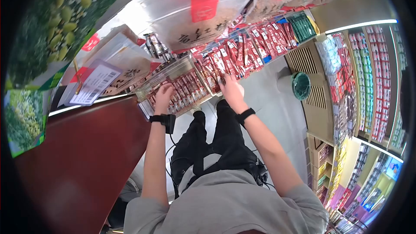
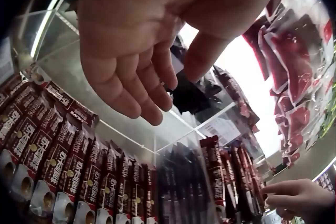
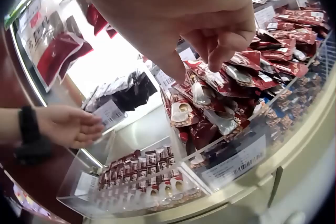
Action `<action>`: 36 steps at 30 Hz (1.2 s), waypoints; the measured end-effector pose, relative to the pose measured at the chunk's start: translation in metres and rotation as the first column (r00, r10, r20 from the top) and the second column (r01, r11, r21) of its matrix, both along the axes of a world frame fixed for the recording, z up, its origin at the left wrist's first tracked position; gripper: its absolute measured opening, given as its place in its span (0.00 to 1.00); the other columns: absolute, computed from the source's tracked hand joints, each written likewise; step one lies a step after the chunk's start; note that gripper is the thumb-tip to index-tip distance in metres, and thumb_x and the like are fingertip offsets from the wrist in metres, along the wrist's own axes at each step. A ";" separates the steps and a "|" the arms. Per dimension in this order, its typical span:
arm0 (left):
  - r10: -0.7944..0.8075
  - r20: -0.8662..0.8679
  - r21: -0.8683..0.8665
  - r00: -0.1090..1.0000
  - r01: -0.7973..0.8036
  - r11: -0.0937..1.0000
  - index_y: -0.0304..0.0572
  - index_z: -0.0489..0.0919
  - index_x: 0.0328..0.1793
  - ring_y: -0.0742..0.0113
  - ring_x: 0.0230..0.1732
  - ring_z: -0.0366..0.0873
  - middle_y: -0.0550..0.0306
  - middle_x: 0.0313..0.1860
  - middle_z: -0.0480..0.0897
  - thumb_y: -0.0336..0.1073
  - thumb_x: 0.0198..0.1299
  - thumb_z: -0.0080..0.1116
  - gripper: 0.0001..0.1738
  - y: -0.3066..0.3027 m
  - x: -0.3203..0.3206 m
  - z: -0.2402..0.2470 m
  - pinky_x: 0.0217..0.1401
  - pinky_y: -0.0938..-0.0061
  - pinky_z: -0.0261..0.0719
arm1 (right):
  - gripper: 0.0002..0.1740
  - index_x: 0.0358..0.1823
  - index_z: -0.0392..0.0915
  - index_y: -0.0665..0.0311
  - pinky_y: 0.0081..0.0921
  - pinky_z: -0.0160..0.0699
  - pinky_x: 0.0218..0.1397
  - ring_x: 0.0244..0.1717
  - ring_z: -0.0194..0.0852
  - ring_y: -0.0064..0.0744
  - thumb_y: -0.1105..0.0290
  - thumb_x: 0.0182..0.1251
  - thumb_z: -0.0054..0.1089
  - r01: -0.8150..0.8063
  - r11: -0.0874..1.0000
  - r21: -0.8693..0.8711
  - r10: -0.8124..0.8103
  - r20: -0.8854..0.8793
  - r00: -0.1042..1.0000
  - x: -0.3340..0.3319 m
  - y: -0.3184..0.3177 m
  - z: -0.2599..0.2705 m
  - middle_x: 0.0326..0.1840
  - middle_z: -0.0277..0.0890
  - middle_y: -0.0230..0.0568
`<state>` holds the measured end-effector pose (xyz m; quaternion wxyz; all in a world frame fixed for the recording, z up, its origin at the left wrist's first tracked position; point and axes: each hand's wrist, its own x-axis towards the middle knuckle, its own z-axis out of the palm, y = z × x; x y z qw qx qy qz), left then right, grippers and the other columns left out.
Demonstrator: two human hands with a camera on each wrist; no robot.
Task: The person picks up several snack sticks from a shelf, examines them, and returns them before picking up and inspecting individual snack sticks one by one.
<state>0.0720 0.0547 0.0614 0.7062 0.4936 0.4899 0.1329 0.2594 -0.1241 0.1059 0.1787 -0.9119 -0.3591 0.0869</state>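
My left hand [image 2: 142,50] hangs above a clear acrylic bin [image 3: 113,211], fingers loosely bent and nothing between them. Inside that bin, red-brown snack sachets [image 2: 68,171] stand in neat rows, with pale pictures on their lower ends. My right hand [image 1: 233,94] is over the neighbouring bin on the right, where red sachets [image 3: 236,79] lie jumbled. Its fingers [image 3: 223,53] are bent, with thumb and fingertips right at the upper sachets; I cannot tell whether they grip one.
Large clear bags with red labels [image 1: 203,6] hang on hooks over the bins. A dark red counter [image 1: 82,147] is at the left. On the right stand a bin with a green liner [image 1: 300,86] and stocked shelves [image 1: 377,82]. A price tag [image 3: 236,163] fronts the jumbled bin.
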 end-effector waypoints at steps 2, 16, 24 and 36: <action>-0.056 0.053 0.077 0.997 0.052 0.996 0.36 0.72 0.45 0.74 0.38 0.74 0.59 0.38 0.77 0.34 0.55 0.50 0.13 -0.014 -0.008 -0.005 0.38 0.82 0.69 | 0.17 0.43 0.66 0.61 0.41 0.72 0.30 0.28 0.74 0.49 0.58 0.59 0.45 0.030 0.989 -0.144 -0.037 -0.047 0.998 0.006 0.014 -0.016 0.34 0.73 0.51; -0.264 -0.117 0.170 0.957 0.282 0.944 0.34 0.72 0.46 0.67 0.40 0.76 0.51 0.37 0.78 0.37 0.55 0.50 0.16 -0.057 0.004 0.040 0.43 0.76 0.72 | 0.18 0.27 0.69 0.68 0.39 0.73 0.30 0.26 0.75 0.48 0.57 0.48 0.51 -0.019 0.951 -0.309 0.025 0.014 1.000 0.036 0.047 -0.007 0.24 0.74 0.52; 0.076 0.258 -0.093 0.963 -0.053 0.994 0.35 0.73 0.45 0.75 0.39 0.73 0.56 0.39 0.76 0.42 0.59 0.48 0.17 -0.071 0.052 0.064 0.41 0.82 0.71 | 0.11 0.25 0.66 0.62 0.34 0.71 0.22 0.25 0.72 0.37 0.62 0.47 0.53 -0.316 0.948 -0.035 0.317 0.178 0.932 -0.020 0.035 0.053 0.26 0.67 0.40; 0.400 0.520 -0.499 0.755 -0.112 0.859 0.34 0.69 0.47 0.61 0.45 0.75 0.47 0.44 0.75 0.36 0.60 0.46 0.14 -0.055 0.021 0.082 0.49 0.75 0.76 | 0.21 0.43 0.68 0.67 0.25 0.72 0.35 0.35 0.72 0.33 0.62 0.51 0.60 0.271 0.929 0.253 0.023 -0.768 0.640 -0.037 0.032 0.054 0.38 0.71 0.42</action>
